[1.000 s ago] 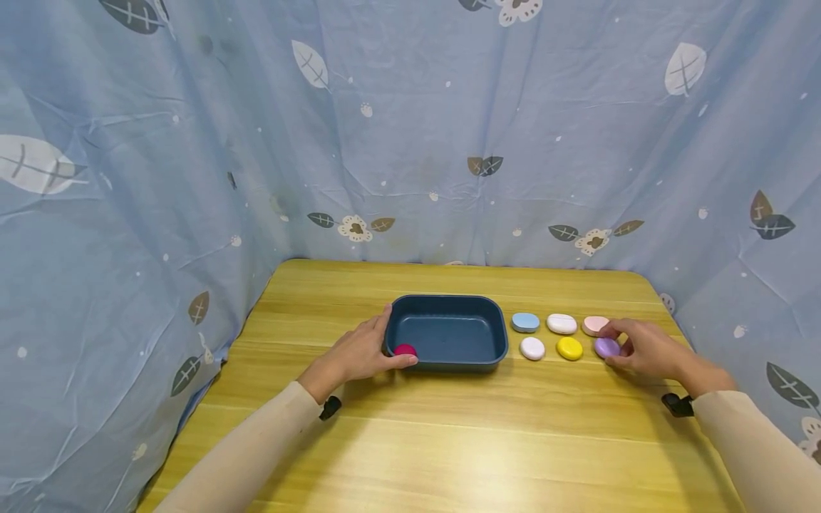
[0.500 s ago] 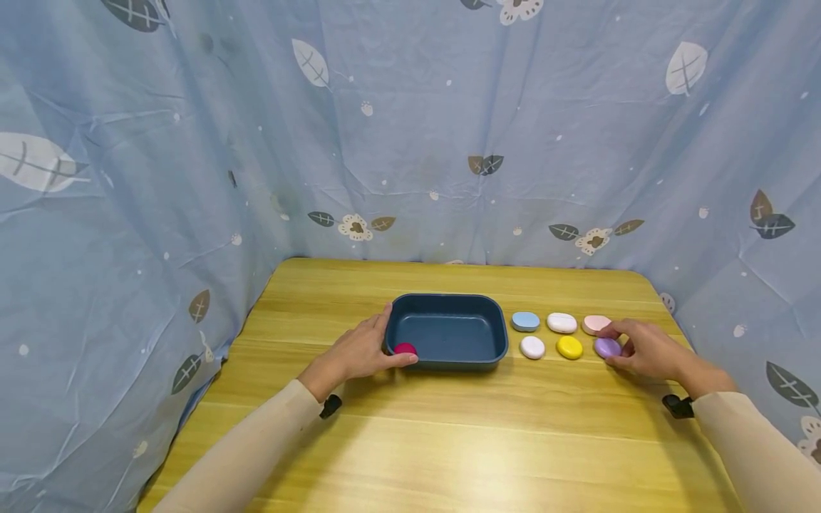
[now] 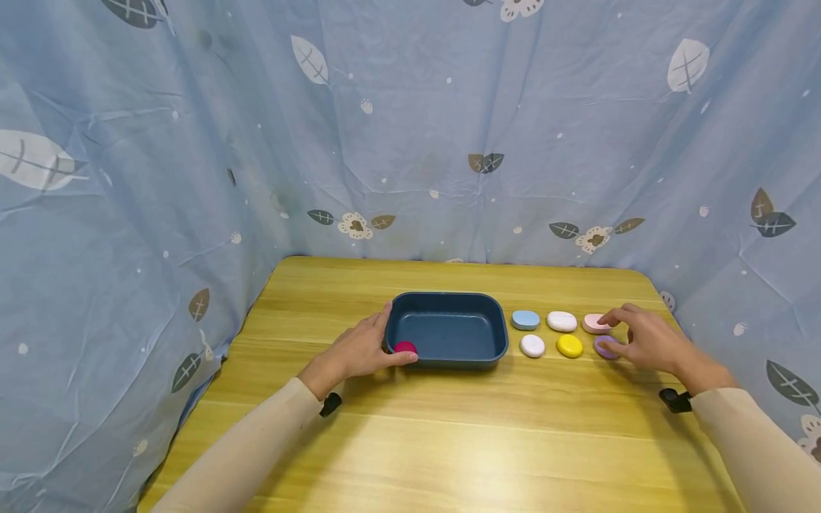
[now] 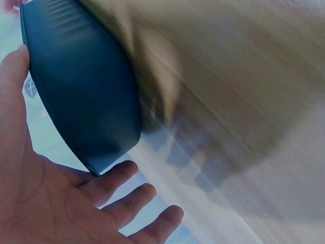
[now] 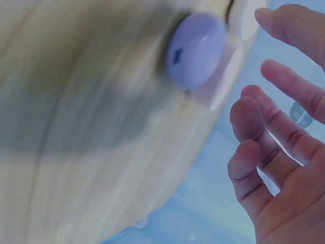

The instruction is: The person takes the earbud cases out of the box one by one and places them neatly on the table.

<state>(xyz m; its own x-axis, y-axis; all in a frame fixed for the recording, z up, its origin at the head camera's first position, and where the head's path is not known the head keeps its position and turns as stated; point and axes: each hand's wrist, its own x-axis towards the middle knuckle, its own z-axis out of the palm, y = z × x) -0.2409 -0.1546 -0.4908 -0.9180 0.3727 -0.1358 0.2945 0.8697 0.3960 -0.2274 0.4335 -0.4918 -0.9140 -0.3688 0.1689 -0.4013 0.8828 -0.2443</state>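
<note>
My left hand [image 3: 355,353] rests on the left end of a dark blue rectangular tray [image 3: 452,331], thumb at the front rim and fingers fairly straight along the side. Inside the tray's near left corner lies a round magenta piece [image 3: 404,347], partly covered by the thumb. My right hand [image 3: 651,343] hovers with spread fingers over a small purple oval case [image 5: 196,51], which lies on the table with a dark slot in its side. A pale pink oval case [image 3: 594,324] sits just behind it, near my right fingertips. In the right wrist view the fingers stand apart from both.
Left of the purple case are a yellow round case [image 3: 569,346] and a white round one [image 3: 532,346]. Behind these stand a white oval case [image 3: 561,321] and a light blue one [image 3: 526,320]. Blue patterned curtains [image 3: 410,142] surround the wooden table [image 3: 442,427].
My right hand has lifted and its thumb and fingers have spread away from the purple case, which stays in place. The left hand and tray have not moved.
</note>
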